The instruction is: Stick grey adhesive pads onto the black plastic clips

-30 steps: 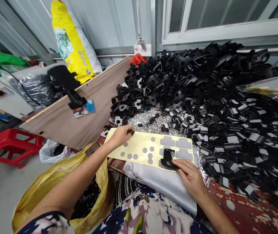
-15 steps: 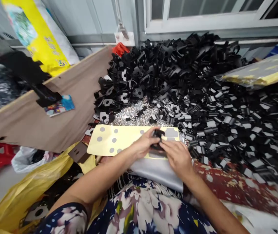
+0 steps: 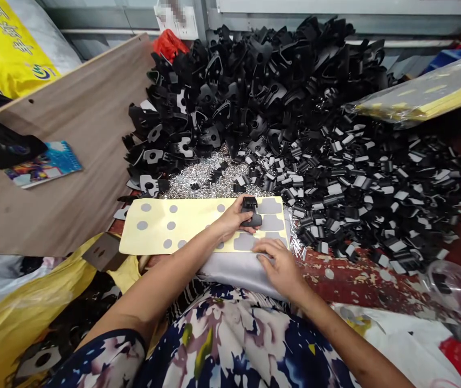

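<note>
A black plastic clip is in my left hand, with the thumb pressed across it, just above a yellow backing sheet. Grey die-cut stickers fill the right end of that sheet, and small grey dots are spread over the rest. My right hand is at the sheet's lower right edge, fingertips on the stickers there. Its thumb stands apart from the fingers, and I see nothing between them. Under the sheet a silvery-grey cushion-like piece hangs over my lap.
Beyond the sheet lie loose metal pins and a big heap of black clip parts. Smaller black pieces with pale pads spread rightward. A wooden board leans at left. A clear plastic container sits at right.
My right hand has let go of the black clip and moved down to the stickers. The left hand alone keeps the clip. The view has tilted down and shifted right.
</note>
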`<state>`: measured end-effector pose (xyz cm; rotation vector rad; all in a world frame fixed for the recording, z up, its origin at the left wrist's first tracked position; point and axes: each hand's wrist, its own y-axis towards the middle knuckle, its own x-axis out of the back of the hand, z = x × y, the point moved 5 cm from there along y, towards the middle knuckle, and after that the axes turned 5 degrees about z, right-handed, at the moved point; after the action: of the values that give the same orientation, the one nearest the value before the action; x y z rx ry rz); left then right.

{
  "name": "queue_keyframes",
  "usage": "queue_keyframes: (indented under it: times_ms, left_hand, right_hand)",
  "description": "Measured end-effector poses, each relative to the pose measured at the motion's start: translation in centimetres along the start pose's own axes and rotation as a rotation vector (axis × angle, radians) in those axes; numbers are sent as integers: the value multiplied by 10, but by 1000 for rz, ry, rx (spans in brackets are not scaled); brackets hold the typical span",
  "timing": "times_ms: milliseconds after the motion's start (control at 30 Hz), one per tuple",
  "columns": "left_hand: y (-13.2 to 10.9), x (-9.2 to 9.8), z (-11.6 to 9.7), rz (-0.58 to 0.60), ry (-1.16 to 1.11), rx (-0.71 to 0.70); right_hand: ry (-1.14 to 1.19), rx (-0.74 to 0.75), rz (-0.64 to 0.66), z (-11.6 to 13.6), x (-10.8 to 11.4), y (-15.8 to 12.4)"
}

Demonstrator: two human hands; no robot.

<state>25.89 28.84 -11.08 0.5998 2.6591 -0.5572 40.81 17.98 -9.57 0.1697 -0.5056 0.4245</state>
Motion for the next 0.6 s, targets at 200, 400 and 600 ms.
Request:
queue_keyframes:
  times_ms: [200,400,600]
  left_hand:
    - [0,3,-1,-9,-20,-40]
    - [-1,3,1,-5,-16,-49]
    - [-3,3,1,-25,-15,-46]
  right_hand:
    - [201,16,140,26,29,-2]
    - [-107,2,-4,-4,15,5]
    - [117,-116,23,-11,9,5]
